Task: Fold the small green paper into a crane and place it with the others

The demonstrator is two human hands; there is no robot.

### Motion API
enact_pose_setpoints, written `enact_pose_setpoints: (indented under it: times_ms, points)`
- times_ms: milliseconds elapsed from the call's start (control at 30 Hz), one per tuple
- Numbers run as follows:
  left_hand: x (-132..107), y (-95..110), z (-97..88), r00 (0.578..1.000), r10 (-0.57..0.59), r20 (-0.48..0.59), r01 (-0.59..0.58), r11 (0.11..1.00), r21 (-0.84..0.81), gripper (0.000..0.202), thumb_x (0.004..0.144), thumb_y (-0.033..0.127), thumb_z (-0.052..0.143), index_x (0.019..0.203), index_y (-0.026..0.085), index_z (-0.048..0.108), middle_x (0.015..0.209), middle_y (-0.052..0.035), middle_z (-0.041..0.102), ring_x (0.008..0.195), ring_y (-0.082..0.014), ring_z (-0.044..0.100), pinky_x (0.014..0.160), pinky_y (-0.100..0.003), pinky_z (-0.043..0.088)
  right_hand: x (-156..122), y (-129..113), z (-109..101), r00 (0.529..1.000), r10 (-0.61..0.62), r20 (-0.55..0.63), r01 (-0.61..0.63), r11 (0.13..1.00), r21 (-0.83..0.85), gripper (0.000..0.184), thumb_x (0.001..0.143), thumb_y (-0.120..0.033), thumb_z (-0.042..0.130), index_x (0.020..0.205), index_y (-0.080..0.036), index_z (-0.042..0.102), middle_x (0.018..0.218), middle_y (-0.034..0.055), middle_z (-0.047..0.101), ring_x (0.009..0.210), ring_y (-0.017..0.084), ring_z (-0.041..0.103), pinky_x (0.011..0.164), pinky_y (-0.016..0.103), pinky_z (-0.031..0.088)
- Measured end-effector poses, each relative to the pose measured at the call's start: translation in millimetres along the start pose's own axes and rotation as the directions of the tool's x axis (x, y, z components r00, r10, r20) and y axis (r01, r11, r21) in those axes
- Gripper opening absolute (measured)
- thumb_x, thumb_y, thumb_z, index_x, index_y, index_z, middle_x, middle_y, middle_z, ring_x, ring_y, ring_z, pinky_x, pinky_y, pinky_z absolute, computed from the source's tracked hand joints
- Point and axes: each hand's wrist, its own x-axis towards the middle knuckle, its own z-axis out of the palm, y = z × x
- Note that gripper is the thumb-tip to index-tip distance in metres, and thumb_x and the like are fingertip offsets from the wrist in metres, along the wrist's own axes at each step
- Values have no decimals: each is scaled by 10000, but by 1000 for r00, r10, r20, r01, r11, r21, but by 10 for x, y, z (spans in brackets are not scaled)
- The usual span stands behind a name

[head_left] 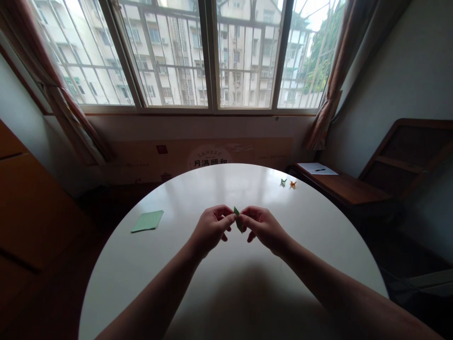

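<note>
Above the middle of the white round table (226, 293), a small folded piece of green paper (239, 224) is held between my two hands. My left hand (214, 226) pinches its left side with thumb and forefinger. From the right, my right hand (260, 225) grips it the same way, the fingertips of both hands close together. The paper is narrow and pointed at top and bottom; its finer folds are too small to make out. Farther back on the right stand two small origami birds, one green (283, 182) and one orange (293, 184).
A stack of light green paper squares (147, 221) lies on the table's left side. Beyond the right edge, a wooden chair (354, 189) carries a white sheet (314, 168) with a pen (320, 170). A barred window (212, 56) and tied curtains are behind the table.
</note>
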Motion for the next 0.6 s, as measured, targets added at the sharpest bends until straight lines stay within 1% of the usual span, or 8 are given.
enact_pose_setpoints:
  times_ms: [133, 300, 400, 500, 600]
  points:
    - [-10, 12, 7, 1000, -19, -4, 19, 1000, 1, 189, 719, 330, 660, 717, 142, 635, 627, -34, 608, 607, -149, 548, 397, -184, 436, -17, -15, 2, 999, 5, 48, -3, 999, -44, 297, 852, -452, 675, 858, -155, 655, 792, 46, 676, 682, 160, 622, 436, 211, 493]
    - [-13, 14, 7, 1000, -23, 1, 23, 1000, -12, 266, 759, 398, 660, 768, 132, 661, 651, -44, 629, 612, -148, 555, 403, -186, 434, -10, -27, -3, 997, 19, 71, -16, 999, -34, 279, 842, -429, 681, 813, -152, 664, 789, 46, 676, 683, 154, 629, 460, 209, 498]
    - [-4, 1, -3, 1000, -7, 9, 7, 999, -32, 278, 767, 405, 675, 781, 127, 674, 632, -37, 630, 599, -136, 552, 417, -177, 428, 2, -18, -9, 995, 35, 92, -34, 999, -11, 258, 835, -407, 682, 810, -151, 666, 751, 36, 665, 655, 147, 623, 478, 218, 503]
    - [5, -17, -3, 1000, 23, 8, -22, 999, -31, 272, 770, 395, 686, 768, 123, 679, 603, -31, 628, 562, -121, 543, 427, -176, 428, 8, -15, -9, 994, 44, 99, -43, 999, -10, 277, 829, -425, 690, 809, -150, 671, 739, 37, 666, 644, 147, 624, 481, 223, 501]
    - [12, -35, 11, 998, 60, -31, -61, 997, -50, 299, 771, 418, 700, 787, 120, 690, 617, -31, 635, 553, -119, 547, 427, -186, 443, 9, -27, -8, 997, 31, 69, -31, 1000, -2, 320, 819, -470, 709, 817, -151, 684, 779, 52, 687, 668, 158, 636, 487, 230, 506]
